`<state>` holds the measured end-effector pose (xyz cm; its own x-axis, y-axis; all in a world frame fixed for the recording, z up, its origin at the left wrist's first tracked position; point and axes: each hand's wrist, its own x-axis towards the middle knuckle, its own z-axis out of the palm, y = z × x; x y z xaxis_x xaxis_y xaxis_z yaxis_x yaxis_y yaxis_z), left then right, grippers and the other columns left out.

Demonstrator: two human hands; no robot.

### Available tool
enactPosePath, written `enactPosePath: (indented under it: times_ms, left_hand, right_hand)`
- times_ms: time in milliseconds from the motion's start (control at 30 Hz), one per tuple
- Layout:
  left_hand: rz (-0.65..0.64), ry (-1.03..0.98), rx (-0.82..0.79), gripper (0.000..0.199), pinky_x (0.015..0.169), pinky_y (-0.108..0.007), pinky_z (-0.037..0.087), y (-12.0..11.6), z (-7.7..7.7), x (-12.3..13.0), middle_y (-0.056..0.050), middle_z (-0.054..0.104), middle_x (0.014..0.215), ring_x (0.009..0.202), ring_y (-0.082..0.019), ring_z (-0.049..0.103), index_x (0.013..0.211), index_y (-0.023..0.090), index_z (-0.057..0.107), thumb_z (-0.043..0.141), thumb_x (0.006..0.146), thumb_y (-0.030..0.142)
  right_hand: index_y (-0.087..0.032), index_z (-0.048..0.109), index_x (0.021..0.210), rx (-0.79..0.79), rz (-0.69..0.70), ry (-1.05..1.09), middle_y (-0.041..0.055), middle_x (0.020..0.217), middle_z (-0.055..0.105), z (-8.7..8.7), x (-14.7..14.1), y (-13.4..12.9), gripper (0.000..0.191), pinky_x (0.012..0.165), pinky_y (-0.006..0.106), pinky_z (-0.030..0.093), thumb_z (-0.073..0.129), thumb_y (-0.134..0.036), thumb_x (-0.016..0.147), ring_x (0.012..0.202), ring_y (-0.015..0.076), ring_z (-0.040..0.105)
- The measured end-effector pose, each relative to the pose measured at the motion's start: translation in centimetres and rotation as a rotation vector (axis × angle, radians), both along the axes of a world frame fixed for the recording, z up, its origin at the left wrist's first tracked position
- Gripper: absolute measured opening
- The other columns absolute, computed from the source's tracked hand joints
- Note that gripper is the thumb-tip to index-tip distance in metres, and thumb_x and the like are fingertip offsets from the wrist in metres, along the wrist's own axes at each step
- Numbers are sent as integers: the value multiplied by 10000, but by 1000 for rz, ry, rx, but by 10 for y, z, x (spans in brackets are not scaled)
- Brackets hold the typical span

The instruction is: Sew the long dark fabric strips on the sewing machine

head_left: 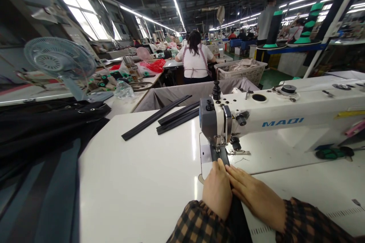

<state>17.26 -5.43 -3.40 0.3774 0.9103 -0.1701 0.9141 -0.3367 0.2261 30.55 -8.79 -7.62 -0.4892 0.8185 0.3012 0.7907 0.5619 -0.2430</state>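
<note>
Carefully flanked: a black strip (238, 222) at the presser foot (218, 149)

Nearest us, this matte, fabric-looking strip runs beneath our left hand (218, 190), which seems to bear down, fingers bunched; we cannot tell whether they pinch. Our right hand (253, 195) lies along the strip's right edge, fingers straight and close together, probably to steer it true. Beyond stands the smooth white sewing machine (285, 115); to its left on the glossy table (128, 182), slim dark pieces (155, 118) lie loosely fanned, presumably for easy reach.
</note>
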Motion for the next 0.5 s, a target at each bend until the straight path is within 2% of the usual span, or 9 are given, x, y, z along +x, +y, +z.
enactPosePath:
  times_ms: [167,367,500]
  left_hand:
    - [-37,7,17,541,831,-299,424,-2,-3,-2,-167,494,1072,945,-211,513,1272,-12,288,349,736,23]
    - [-72,101,70,470,836,-324,415,7,5,4,-173,513,1045,938,-229,500,1226,-18,373,295,764,11]
    - [-37,63,49,482,813,-319,428,5,5,2,-166,520,1043,929,-225,517,1242,-10,355,311,763,13]
  right_hand:
    - [-145,358,1283,-4,-5,-22,77,1333,362,-1,-2,4,418,988,357,343,375,-194,868,1207,184,348]
    - [-142,335,1295,-10,-18,-1,77,1330,367,1,-5,12,431,996,355,336,364,-173,866,1214,178,336]
    - [-121,348,1286,5,-23,-26,92,1315,389,1,-7,15,429,986,362,352,381,-183,863,1203,188,355]
